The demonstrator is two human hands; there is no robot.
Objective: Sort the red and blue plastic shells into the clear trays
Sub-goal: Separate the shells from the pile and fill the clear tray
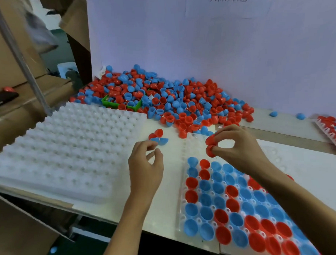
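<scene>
Two bare hands work above the white surface (165, 194). The right hand (238, 146) pinches two small red plastic shells (210, 146), apparently nested; the left hand (145, 166) hovers loosely curled, holding nothing. The shells look light, thin, stiff and slick, best taken by the rim. Hundreds lie heaped behind (171, 96); dozens fill the clear tray (183, 224); three sit loose (158, 137).
</scene>
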